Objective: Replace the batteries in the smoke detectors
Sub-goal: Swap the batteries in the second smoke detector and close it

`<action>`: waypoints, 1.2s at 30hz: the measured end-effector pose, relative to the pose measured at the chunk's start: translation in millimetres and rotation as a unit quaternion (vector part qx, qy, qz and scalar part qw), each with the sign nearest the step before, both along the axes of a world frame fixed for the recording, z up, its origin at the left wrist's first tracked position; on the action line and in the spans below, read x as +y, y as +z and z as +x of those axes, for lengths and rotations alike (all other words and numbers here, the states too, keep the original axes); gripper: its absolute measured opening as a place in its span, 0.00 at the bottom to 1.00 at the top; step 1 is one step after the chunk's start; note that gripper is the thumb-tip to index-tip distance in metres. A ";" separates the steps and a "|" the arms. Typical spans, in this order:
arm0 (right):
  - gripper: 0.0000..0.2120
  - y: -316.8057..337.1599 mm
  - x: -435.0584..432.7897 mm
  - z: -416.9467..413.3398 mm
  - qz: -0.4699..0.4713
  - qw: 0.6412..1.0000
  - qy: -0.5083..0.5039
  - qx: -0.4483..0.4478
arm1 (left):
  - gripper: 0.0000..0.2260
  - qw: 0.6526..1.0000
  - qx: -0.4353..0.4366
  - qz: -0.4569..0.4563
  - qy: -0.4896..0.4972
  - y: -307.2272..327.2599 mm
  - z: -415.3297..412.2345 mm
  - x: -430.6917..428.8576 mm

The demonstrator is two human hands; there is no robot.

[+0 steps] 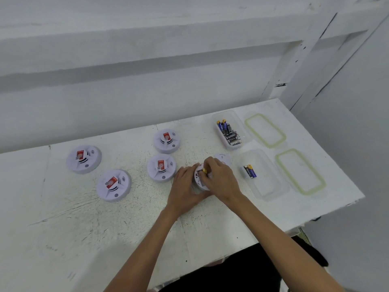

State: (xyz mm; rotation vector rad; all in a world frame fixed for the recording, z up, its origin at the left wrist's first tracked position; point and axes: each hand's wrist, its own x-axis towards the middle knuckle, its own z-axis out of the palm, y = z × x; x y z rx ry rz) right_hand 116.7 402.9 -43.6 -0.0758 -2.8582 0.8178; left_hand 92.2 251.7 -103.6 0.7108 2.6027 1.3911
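Observation:
An opened white smoke detector (200, 182) lies on the table between my hands, its back facing up. My left hand (185, 186) grips its left side. My right hand (219, 175) pinches a battery with a yellow end (203, 170) at the detector's compartment. The detector's removed cover (223, 158) lies just behind my right hand. Several closed detectors with red labels sit to the left, the nearest (161, 167) beside my left hand.
A clear tub (219, 133) holding several batteries stands at the back right. A nearer clear tub (271, 186) holds a couple of batteries (250, 171). Two green-rimmed lids (265, 130) (301, 171) lie to the right, near the table's edge.

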 end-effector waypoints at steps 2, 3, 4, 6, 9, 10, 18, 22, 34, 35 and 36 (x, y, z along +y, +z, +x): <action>0.07 -2.6 -1.1 5.0 -0.053 0.998 -0.035 0.009 | 0.44 1.000 -0.005 0.004 0.003 -0.1 0.6 0.6; 0.07 -2.8 -1.7 7.1 -0.085 0.995 -0.050 0.013 | 0.44 1.000 -0.007 0.004 0.004 0.0 0.8 0.9; 0.07 -1.5 -2.0 9.1 -0.119 0.991 -0.062 0.022 | 0.45 1.000 -0.010 0.003 0.006 -1.0 0.4 1.1; 0.06 6.9 -0.6 11.6 -0.195 0.975 -0.088 0.050 | 0.45 1.000 -0.012 -0.006 0.009 -3.3 -0.5 1.0; 0.06 27.2 15.5 8.9 -0.277 0.948 -0.132 0.083 | 0.46 1.000 -0.011 -0.020 0.013 -1.1 -1.4 -0.5; 0.05 33.5 24.4 7.2 -0.278 0.945 -0.144 0.093 | 0.46 1.000 -0.010 -0.021 0.013 -0.2 -1.4 -1.4; 0.10 34.6 112.7 12.7 -0.115 0.963 -0.244 -0.025 | 0.48 0.999 -0.010 -0.032 0.023 1.1 -1.2 0.1; 0.10 13.4 135.3 14.8 -0.001 0.964 -0.232 -0.131 | 0.48 0.999 -0.011 -0.032 0.026 2.4 0.1 0.0; 0.09 6.5 126.8 13.5 0.090 0.953 -0.234 -0.171 | 0.48 0.999 -0.014 -0.040 0.025 0.7 0.3 -0.9; 0.09 6.4 127.1 13.7 0.087 0.954 -0.233 -0.168 | 0.47 0.999 -0.014 -0.039 0.025 1.1 0.2 -0.8; 0.09 6.4 127.2 14.1 0.088 0.955 -0.230 -0.166 | 0.47 0.999 -0.013 -0.038 0.026 1.4 0.3 -0.7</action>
